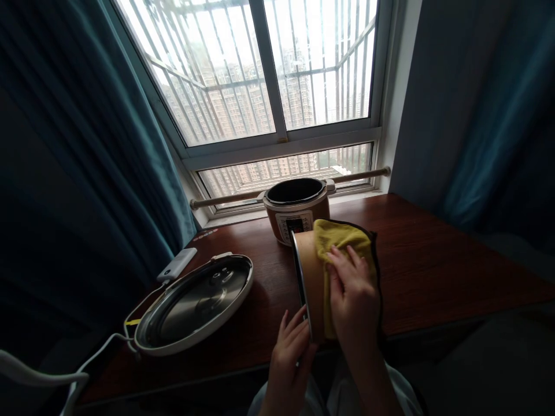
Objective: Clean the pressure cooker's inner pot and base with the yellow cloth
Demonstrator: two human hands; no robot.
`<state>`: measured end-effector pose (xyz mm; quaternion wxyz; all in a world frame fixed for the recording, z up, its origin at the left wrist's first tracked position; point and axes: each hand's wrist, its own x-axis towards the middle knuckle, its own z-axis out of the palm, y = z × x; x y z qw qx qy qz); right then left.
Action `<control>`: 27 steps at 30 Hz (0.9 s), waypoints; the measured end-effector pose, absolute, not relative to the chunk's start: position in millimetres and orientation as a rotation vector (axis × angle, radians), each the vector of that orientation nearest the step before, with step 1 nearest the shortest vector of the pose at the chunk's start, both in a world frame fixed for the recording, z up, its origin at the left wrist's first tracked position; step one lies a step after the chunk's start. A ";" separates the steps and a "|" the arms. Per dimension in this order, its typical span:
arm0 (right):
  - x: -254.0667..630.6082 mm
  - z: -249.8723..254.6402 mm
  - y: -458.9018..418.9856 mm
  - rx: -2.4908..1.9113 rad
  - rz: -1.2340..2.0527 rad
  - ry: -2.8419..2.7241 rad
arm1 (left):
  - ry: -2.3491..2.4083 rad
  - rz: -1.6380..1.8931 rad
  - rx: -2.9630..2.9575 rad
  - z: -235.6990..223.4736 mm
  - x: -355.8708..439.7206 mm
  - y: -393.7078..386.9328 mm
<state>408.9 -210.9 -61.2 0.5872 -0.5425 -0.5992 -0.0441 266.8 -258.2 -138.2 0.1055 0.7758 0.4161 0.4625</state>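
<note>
Tipped onto its side above the table's front edge is a tan cooker inner pot (311,271), its dark rim turned to the left. My left hand (291,345) grips the lower part of that rim, thumb hidden behind my fingers and the pot. A yellow cleaning cloth (340,236) with a dark border drapes over the pot's outer side and base. Pressed onto the cloth, my right hand (353,289) holds it against the pot with bent fingers. Just beyond stands the electric cooker body (277,216), its top uncovered and its control panel facing me.
A large round lid (191,309) with a pale rim lies inner side up at the left. Behind it are a white power strip (177,264) and white cables (102,345). The wooden table (416,254) reaches back to a barred window; a blue curtain (108,115) hangs left.
</note>
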 end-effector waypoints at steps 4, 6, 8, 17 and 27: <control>385.2 -56.1 -218.3 -1.183 -0.125 -1.519 | 1.184 1.357 2.318 -139.0 264.6 -258.4; 391.8 -57.9 -216.2 -1.215 -0.110 -1.476 | 1.161 1.274 2.394 -140.4 259.9 -259.0; 409.2 -62.6 -211.4 -1.263 -0.095 -1.380 | 1.171 1.284 2.413 -145.2 257.1 -259.9; 466.0 -79.4 -204.7 -1.438 0.236 -0.972 | 1.274 1.292 2.630 -185.5 248.0 -264.1; 450.5 -74.4 -210.8 -1.330 -0.043 -1.176 | 1.278 1.396 2.449 -159.3 259.7 -262.7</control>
